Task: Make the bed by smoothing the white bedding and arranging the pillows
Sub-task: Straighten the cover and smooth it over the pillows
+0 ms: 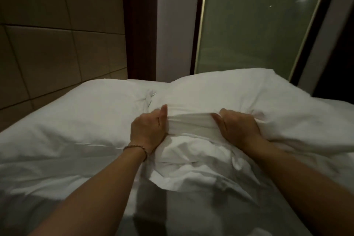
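Two white pillows lie side by side at the head of the bed: the left pillow (80, 113) and the right pillow (239, 90). My left hand (148, 130) and my right hand (237, 126) both grip the near edge of the right pillow's case, a taut band of white fabric stretched between them. Below my hands the white bedding (195, 165) is bunched and creased. A thin bracelet sits on my left wrist.
A padded beige headboard (57, 40) rises at the left behind the pillows. A dark wooden post (139, 25) and a frosted glass panel (258, 25) with a gold frame stand beyond the bed. The room is dim.
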